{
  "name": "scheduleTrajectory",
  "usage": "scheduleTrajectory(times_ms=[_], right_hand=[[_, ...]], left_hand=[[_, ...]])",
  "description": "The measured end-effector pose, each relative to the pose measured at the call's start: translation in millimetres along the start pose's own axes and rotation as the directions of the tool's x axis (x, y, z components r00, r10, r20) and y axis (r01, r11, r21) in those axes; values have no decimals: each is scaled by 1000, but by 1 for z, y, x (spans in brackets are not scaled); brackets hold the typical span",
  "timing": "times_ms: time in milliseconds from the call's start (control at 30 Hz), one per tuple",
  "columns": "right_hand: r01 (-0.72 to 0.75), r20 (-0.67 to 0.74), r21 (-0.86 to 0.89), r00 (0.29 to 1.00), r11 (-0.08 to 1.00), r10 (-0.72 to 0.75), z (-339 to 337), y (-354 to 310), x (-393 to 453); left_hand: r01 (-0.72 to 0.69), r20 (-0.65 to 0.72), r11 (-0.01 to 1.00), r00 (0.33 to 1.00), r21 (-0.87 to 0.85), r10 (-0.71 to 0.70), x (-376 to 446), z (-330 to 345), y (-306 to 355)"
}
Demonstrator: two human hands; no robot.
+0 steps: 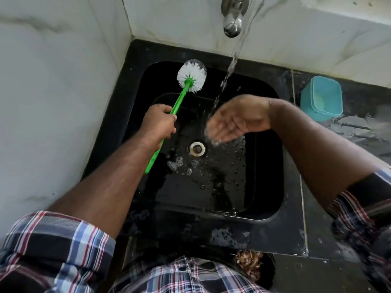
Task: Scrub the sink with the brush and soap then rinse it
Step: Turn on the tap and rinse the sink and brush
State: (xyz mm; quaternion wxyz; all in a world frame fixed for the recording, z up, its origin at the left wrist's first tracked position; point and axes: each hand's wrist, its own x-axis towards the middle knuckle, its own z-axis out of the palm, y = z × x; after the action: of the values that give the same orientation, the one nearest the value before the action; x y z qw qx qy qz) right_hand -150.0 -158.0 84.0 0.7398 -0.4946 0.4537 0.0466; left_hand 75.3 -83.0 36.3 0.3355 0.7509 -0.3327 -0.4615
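A black square sink fills the middle of the view, wet, with a few soap bubbles near its round drain. My left hand grips the green handle of a brush, whose white bristle head is raised over the sink's back left corner. Water runs from the metal tap at the top and falls onto my right hand, which is held flat, fingers straight, under the stream above the basin.
A turquoise plastic container stands on the dark wet counter right of the sink. White marble-look walls close in at the left and back. A small heap of brown scraps lies at the counter's front edge.
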Motion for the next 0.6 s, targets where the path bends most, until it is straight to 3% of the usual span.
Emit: scheduleTrajectory(times_ms=[33,100,200,300,433,600], right_hand=[[-41,18,-41,999,998,42,-1,7,-5],[-36,-84,19,996,999,38,-5,16,-5],[112,-351,210,936,971,-32,-15,20,12],[254,-474,386,879,887,-45,-16,15,31],[373,-485,651,874,661,-16,-10,6,49],[485,-510,805,860,341,-21,-4,-5,58]], left_hand=[[2,-2,1000,1000,-2,-2,0,0,-1],[5,-6,1000,1000,-4,-5,-1,-1,-1],[0,-5,1000,1000,-3,0,-3,0,-1],[-1,-5,1000,1000,2,1,-5,0,-1],[-10,-1,1000,1000,-13,10,-7,0,-1],[-8,-10,1000,1000,-21,8,-9,-1,-3]])
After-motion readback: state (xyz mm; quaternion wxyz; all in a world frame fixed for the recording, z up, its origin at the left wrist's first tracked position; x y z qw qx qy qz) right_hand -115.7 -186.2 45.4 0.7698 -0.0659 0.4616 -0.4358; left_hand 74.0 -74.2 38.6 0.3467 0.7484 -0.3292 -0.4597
